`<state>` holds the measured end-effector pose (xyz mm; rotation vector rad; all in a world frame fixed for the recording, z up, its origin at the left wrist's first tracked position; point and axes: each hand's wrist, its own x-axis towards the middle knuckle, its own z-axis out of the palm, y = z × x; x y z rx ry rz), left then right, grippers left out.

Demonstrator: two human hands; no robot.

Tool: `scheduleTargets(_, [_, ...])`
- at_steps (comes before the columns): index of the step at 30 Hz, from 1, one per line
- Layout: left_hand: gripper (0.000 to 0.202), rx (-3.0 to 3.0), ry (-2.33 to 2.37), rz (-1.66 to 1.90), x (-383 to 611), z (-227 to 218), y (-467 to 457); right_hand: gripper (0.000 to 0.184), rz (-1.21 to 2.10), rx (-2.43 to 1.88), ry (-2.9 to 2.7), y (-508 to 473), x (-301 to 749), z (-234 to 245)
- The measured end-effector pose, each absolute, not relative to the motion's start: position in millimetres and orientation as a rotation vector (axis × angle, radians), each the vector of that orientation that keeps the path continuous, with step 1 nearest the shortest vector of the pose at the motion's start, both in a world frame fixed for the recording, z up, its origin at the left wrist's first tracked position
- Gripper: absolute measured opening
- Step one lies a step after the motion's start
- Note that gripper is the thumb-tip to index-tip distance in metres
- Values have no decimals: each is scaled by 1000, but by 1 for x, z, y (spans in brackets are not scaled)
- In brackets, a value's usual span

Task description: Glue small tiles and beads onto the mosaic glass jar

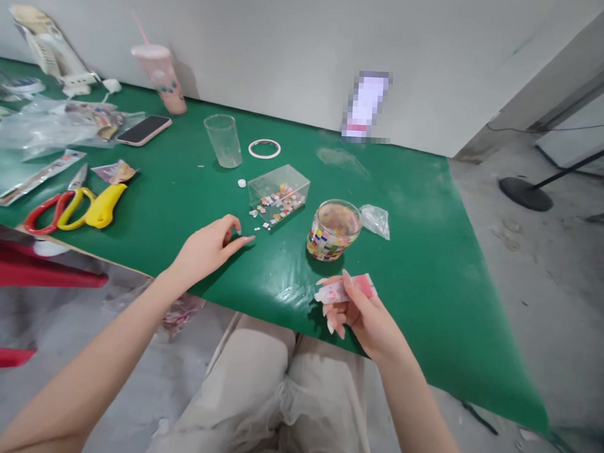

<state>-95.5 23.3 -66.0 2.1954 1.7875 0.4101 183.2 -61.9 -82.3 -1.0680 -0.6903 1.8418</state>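
Observation:
My right hand (pixel 361 316) is closed around a small pink and white tube (pixel 343 290) near the front edge of the green table (pixel 431 259). My left hand (pixel 210 246) rests on the table with fingers loosely curled, fingertips touching the surface close to loose mosaic tiles (pixel 262 219). A clear plastic box (pixel 278 193) lies on its side with several small coloured tiles spilling out. A glass cup covered in mosaic tiles (pixel 332 230) stands just beyond my right hand.
An empty clear cup (pixel 224 140), a white ring (pixel 264 148), a phone (pixel 144 129), a pink tumbler (pixel 161 78), scissors (pixel 82 208), plastic bags (pixel 46 125) and a small clear bag (pixel 376 220) lie about. A red chair (pixel 9 274) stands at left.

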Motion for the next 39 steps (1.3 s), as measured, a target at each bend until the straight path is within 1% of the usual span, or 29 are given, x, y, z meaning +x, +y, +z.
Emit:
scheduleTargets(2, [38, 2251, 1763, 347, -91, -69, 35, 45, 1886, -1042, -636, -59, 182, -83])
scheduleTargets(4, [40, 2335, 1680, 321, -85, -71, 45, 44, 1885, -1034, -616, -58, 183, -82])
scheduleTargets(8, [35, 2431, 1425, 345, -81, -74, 63, 42, 1881, -1048, -606, -60, 187, -83])
scheduleTargets(11, [29, 2405, 1327, 374, -84, -74, 72, 41, 1888, -1039, -597, -62, 190, -84])
scheduleTargets(20, [19, 2328, 1267, 471, -89, -79, 81, 39, 1876, -1040, -616, -61, 189, -86])
scheduleTargets(27, [20, 2242, 1284, 507, -86, -66, 56, 38, 1877, -1041, -605, -61, 189, -88])
scheduleTargets(30, [25, 2277, 1258, 447, -86, -60, 41, 38, 1871, -1047, -604, -61, 189, -87])
scheduleTargets(33, [35, 2404, 1540, 393, -86, -63, 40, 37, 1856, -1058, -600, -61, 188, -86])
scheduleTargets(36, [40, 2558, 1739, 178, -81, -68, 50, 37, 1854, -1052, -604, -62, 188, -87])
scheduleTargets(39, [39, 2694, 1652, -57, -73, -68, 59, 36, 1851, -1048, -617, -63, 188, -88])
